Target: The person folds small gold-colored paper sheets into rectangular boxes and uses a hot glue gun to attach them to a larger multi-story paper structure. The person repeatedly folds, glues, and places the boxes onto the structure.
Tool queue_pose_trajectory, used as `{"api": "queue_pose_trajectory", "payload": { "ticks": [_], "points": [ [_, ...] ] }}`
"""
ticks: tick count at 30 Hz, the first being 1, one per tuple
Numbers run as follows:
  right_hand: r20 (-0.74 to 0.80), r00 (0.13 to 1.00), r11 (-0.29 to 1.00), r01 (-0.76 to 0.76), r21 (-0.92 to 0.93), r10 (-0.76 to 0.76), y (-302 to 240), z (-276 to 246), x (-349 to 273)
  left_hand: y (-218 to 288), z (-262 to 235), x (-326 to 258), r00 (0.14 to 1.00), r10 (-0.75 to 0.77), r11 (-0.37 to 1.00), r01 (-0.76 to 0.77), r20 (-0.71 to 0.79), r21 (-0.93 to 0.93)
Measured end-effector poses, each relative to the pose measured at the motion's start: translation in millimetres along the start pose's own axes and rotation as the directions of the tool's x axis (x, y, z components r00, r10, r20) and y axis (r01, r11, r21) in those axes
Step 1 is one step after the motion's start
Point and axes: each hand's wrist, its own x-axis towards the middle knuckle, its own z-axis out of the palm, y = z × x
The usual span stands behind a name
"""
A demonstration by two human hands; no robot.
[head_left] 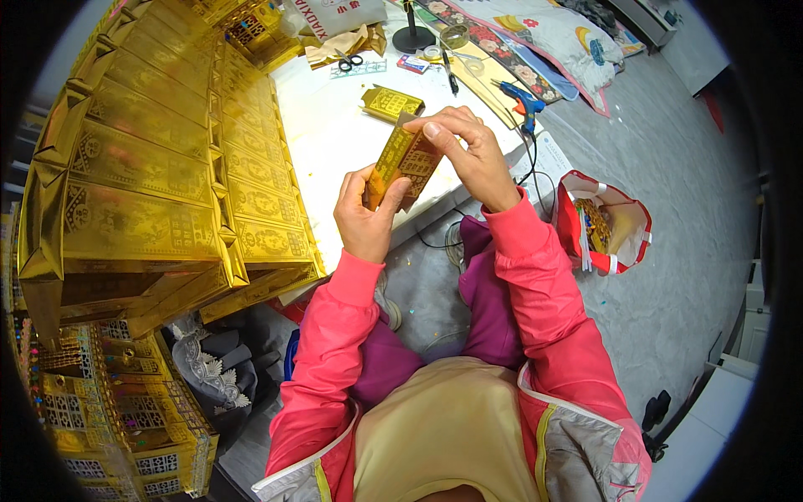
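Between my hands, above the near edge of the white table, I hold a small gold cardboard box point(389, 161) with a dark-gold printed pattern, tilted, its end flaps sticking out. My left hand point(365, 213) grips its lower left part, thumb on the front face. At its upper right end, the thumb and fingers of my right hand point(470, 146) close on the edge by a flap. Just behind it on the table lies a second gold box point(393, 102) with open flaps. The fingers behind the held box are partly hidden.
Large gold foil-covered panels point(138, 184) rise at the left. Beyond lie scissors point(349, 61), a pen point(452, 74) and a tape roll point(454, 35). A blue glue gun point(523, 102) trails its cord over the table's right edge. A red-and-white bag point(604, 222) stands on the floor.
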Motion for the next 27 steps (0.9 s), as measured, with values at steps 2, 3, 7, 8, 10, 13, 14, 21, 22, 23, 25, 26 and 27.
{"api": "queue_pose_trajectory", "payload": {
  "ticks": [2,3,7,8,10,13,14,21,22,23,25,26,27],
  "points": [
    [0.007,1.0,1.0,0.018,-0.006,-0.018,1.8,-1.1,1.6,0.9,0.1,0.3,0.996,-0.089,0.994,0.09,0.018,-0.056],
    [0.001,1.0,1.0,0.027,0.016,-0.027,2.7,-0.2,2.3,1.9,-0.1,0.0,1.0,-0.024,1.0,0.024,0.0,-0.011],
    [0.008,1.0,0.995,0.027,0.098,-0.028,5.3,-0.9,0.2,7.1,0.2,-3.1,0.996,0.075,0.992,-0.069,-0.053,0.106],
    [0.008,1.0,0.994,0.022,0.105,-0.023,6.3,-0.7,0.3,7.4,0.7,-3.4,0.993,0.097,0.99,-0.089,-0.074,0.111],
    [0.013,1.0,0.993,0.018,0.12,-0.019,8.5,-0.3,0.2,5.8,1.1,-4.0,0.999,0.038,0.996,-0.036,-0.03,0.079],
    [0.024,0.999,0.99,-0.033,0.141,0.03,11.5,-0.6,-0.3,0.2,1.4,-4.4,0.992,-0.112,0.99,0.116,0.053,-0.082],
    [0.022,0.998,0.984,-0.058,0.169,0.055,12.2,-0.6,-0.9,-1.6,2.0,-4.5,0.979,-0.179,0.968,0.192,0.094,-0.16],
    [0.034,0.988,0.946,-0.154,0.285,0.151,11.6,-0.7,-4.8,-4.3,3.9,-6.4,0.95,-0.233,0.881,0.296,0.206,-0.369],
    [0.033,0.988,0.943,-0.156,0.295,0.153,11.5,-0.8,-5.0,-4.3,3.8,-6.1,0.945,-0.246,0.872,0.313,0.218,-0.377],
    [0.032,0.987,0.942,-0.158,0.295,0.155,11.5,-1.0,-4.9,-4.3,3.6,-5.9,0.941,-0.252,0.855,0.327,0.227,-0.404],
    [0.031,0.985,0.941,-0.17,0.292,0.168,11.5,-0.7,-4.5,-5.0,4.0,-5.1,0.935,-0.26,0.856,0.338,0.24,-0.39],
    [0.028,0.986,0.939,-0.165,0.303,0.165,11.3,-0.7,-4.5,-5.3,4.3,-4.9,0.932,-0.263,0.845,0.347,0.248,-0.407],
    [0.024,0.985,0.936,-0.169,0.309,0.17,11.1,-0.2,-4.3,-5.7,4.4,-4.9,0.933,-0.261,0.855,0.343,0.248,-0.39]
  ]
}}
